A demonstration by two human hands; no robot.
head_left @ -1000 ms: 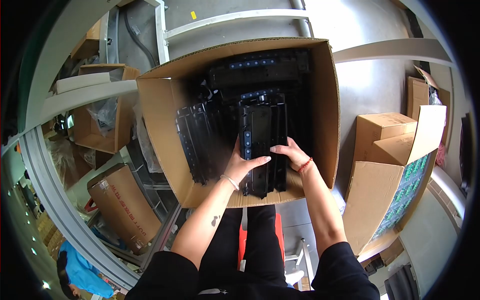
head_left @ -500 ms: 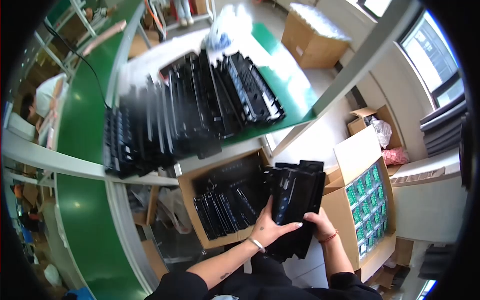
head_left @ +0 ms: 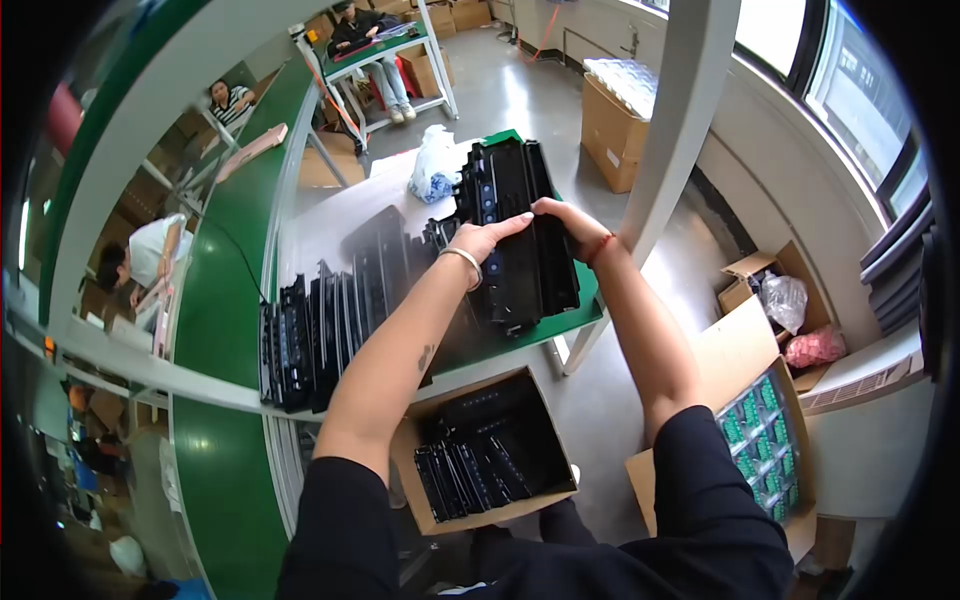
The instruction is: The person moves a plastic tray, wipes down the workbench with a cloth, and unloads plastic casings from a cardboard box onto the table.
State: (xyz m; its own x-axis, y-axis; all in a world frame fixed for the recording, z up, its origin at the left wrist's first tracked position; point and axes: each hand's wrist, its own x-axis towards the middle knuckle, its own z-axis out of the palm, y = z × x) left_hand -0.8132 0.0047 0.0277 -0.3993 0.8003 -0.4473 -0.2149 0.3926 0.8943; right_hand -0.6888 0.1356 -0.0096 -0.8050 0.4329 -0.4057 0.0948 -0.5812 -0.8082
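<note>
My left hand (head_left: pixel 482 241), with a bangle at its wrist, grips the left side of a bundle of long black plastic frames (head_left: pixel 513 275). On the right side of the same bundle my right hand (head_left: pixel 574 226) is closed, its thumb near the left thumb. The bundle is at the right end of the green table (head_left: pixel 577 318); whether it rests on the top I cannot tell. To the left, a row of similar black frames (head_left: pixel 322 325) stands on edge, partly hidden by my left forearm.
Below the table edge is an open carton (head_left: pixel 557 489) with several black parts inside. Another carton (head_left: pixel 640 485) at right holds green circuit boards (head_left: pixel 757 430). A white post (head_left: pixel 672 150) rises beside the table. A plastic bag (head_left: pixel 434 170) lies behind the frames. Other people sit farther off.
Both hands have moved up and forward from beside the open carton to the right end of the table, carrying the black frames. The head view has shifted too.
</note>
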